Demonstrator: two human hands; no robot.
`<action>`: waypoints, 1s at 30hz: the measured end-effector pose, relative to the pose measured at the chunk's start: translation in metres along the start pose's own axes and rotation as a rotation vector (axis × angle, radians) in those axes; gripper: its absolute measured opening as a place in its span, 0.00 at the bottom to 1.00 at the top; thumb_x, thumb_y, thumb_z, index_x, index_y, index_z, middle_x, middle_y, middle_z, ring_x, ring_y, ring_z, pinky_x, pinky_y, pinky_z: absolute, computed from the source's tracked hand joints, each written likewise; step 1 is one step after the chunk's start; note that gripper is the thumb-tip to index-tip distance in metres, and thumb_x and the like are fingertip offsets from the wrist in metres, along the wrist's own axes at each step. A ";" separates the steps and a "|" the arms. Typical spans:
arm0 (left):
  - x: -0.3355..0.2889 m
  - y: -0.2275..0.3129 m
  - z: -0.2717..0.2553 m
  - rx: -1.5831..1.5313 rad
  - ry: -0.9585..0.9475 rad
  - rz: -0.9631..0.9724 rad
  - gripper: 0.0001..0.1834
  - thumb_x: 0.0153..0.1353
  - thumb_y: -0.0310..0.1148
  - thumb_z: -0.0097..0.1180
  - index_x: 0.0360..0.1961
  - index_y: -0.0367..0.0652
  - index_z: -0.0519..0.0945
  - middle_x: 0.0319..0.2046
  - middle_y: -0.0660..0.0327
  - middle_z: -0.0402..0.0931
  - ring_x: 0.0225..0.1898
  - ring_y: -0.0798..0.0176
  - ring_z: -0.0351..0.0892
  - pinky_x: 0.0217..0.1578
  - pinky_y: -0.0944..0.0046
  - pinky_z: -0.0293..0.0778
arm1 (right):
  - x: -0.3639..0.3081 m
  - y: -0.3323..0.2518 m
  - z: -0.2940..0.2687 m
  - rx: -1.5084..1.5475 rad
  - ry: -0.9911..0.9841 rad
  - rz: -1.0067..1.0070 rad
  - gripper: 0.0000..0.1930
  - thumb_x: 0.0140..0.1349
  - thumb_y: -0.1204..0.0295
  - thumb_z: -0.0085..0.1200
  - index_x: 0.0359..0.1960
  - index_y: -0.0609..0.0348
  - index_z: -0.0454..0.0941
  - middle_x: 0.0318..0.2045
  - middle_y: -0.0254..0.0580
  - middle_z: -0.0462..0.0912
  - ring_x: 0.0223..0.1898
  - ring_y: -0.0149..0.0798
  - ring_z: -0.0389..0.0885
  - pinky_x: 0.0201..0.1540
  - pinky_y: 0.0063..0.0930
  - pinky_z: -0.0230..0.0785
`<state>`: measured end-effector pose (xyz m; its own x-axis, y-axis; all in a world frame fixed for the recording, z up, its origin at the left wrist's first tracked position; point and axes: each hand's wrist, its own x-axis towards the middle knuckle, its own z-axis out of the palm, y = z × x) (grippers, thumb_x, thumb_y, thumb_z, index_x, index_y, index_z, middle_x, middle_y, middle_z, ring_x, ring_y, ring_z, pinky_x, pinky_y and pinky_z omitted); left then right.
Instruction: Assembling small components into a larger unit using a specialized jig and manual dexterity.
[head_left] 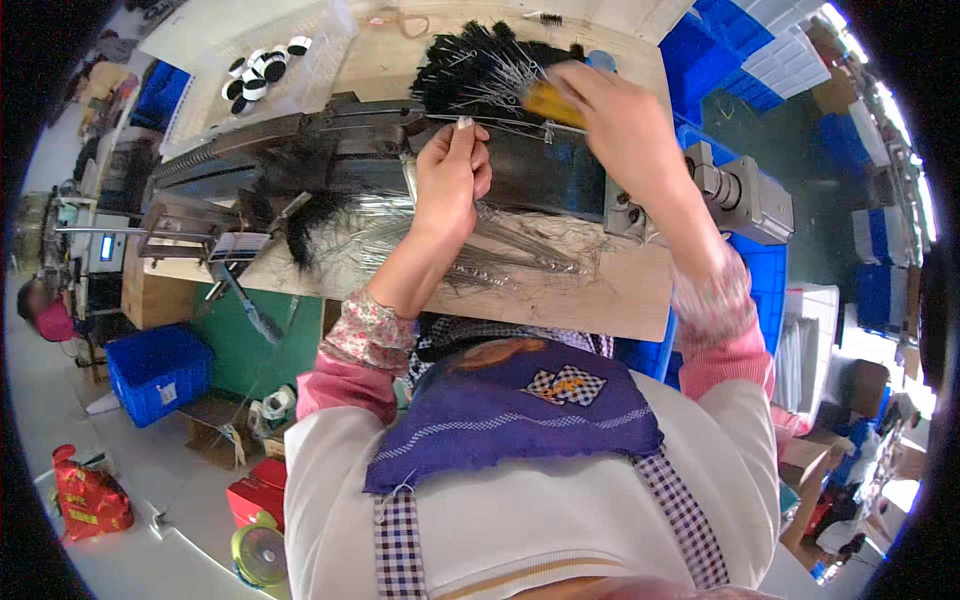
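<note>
My left hand (455,172) is closed, thumb and fingers pinched together on a thin metal wire (500,122) that runs to the right above the dark metal machine bed (540,175). My right hand (625,115) is wrapped round a yellow-handled tool (550,104), blurred by motion; its working end cannot be made out. Just behind both hands lies a pile of black bristle brushes (440,75) with twisted wire stems. Near my left wrist, loose wire pieces (490,255) are spread over the wooden bench.
A clear plastic tray (320,75) holds several black-and-white round pieces (265,72). Black bristle fibres (310,230) lie by a metal arm (240,265) at left. A grey motor (745,195) juts out at right. Blue crates (715,40) stand beyond the wooden bench (610,290).
</note>
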<state>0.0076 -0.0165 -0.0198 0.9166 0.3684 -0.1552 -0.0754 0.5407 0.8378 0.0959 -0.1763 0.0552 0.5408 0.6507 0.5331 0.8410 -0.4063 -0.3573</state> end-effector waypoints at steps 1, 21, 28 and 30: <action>-0.001 0.001 0.002 0.015 -0.012 0.004 0.12 0.68 0.37 0.46 0.29 0.42 0.72 0.15 0.71 0.59 0.12 0.76 0.53 0.12 0.72 0.48 | 0.017 0.008 0.016 -0.029 0.054 -0.104 0.11 0.53 0.80 0.49 0.39 0.57 0.75 0.32 0.49 0.79 0.39 0.55 0.78 0.39 0.46 0.71; -0.004 -0.003 0.022 -0.223 -0.337 -0.121 0.37 0.66 0.64 0.28 0.64 0.46 0.56 0.60 0.53 0.62 0.65 0.56 0.58 0.65 0.53 0.55 | 0.071 0.016 0.026 0.592 -0.864 0.425 0.15 0.66 0.69 0.48 0.51 0.65 0.73 0.27 0.41 0.79 0.24 0.31 0.80 0.29 0.26 0.76; 0.002 0.026 0.004 -0.800 -0.237 -0.305 0.44 0.65 0.63 0.33 0.62 0.28 0.53 0.62 0.38 0.54 0.67 0.42 0.51 0.65 0.49 0.54 | 0.057 0.009 0.010 -0.381 -0.245 -0.140 0.17 0.62 0.66 0.49 0.51 0.59 0.76 0.41 0.50 0.76 0.42 0.48 0.73 0.45 0.38 0.69; 0.001 0.027 0.004 -0.807 -0.197 -0.307 0.42 0.65 0.62 0.33 0.60 0.29 0.56 0.62 0.41 0.55 0.66 0.43 0.52 0.66 0.51 0.54 | 0.036 -0.022 0.024 -0.199 -0.253 -0.178 0.16 0.57 0.69 0.52 0.49 0.55 0.75 0.36 0.48 0.75 0.42 0.51 0.74 0.46 0.41 0.66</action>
<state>0.0076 -0.0046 0.0050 0.9873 0.0229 -0.1570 -0.0011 0.9905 0.1377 0.0964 -0.1283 0.0642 0.3853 0.8506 0.3577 0.9218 -0.3726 -0.1068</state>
